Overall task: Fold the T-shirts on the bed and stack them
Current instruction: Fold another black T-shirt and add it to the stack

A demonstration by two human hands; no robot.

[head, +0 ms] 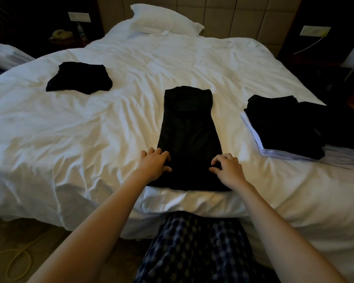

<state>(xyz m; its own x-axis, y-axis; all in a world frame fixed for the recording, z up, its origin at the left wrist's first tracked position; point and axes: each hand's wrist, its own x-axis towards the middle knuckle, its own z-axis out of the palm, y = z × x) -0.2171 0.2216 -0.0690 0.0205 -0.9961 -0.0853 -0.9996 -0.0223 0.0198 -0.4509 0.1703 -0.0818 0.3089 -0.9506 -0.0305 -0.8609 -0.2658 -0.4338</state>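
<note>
A black T-shirt (187, 135) lies folded into a long narrow strip in the middle of the white bed (90, 123), running away from me. My left hand (154, 166) grips the strip's left edge near its near end, fingers curled onto the cloth. My right hand (227, 167) pinches the right edge opposite, thumb and fingers bent. A second black T-shirt (79, 78) sits loosely bunched at the far left. At the right edge stands a stack of folded dark shirts (284, 123) on top of a pale folded garment (253, 133).
A white pillow (164, 19) leans against the padded headboard. Folded white linen (6, 56) lies beyond the bed's left side. A yellow cable (18, 256) loops on the floor at lower left. My checked trousers (192, 248) press against the bed's near edge.
</note>
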